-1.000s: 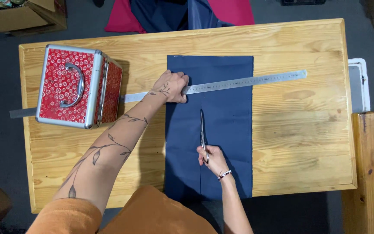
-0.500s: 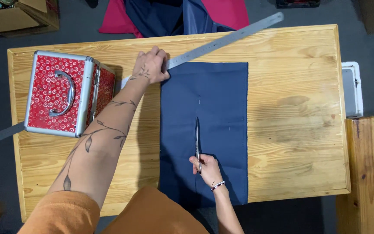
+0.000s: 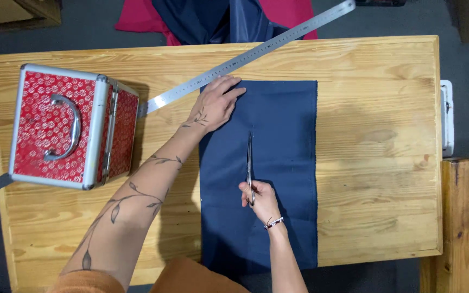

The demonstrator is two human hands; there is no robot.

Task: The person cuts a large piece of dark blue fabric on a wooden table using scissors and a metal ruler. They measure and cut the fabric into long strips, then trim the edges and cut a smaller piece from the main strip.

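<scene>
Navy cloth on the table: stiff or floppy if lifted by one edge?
Probably floppy: the navy cloth lies flat and droops over the table front edge. Likely light and prone to sliding, since the left hand presses it while the right hand works scissors.

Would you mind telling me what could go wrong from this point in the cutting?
1. The left hand presses only the upper left corner of the navy fabric, so the unheld right side may shift and the cut wander.
2. The scissors in the right hand point roughly toward the left hand's fingers, which might be nicked if the blades reach them.
3. The steel ruler lies askew and overhangs the table, so a nudge could tip it off.
</scene>
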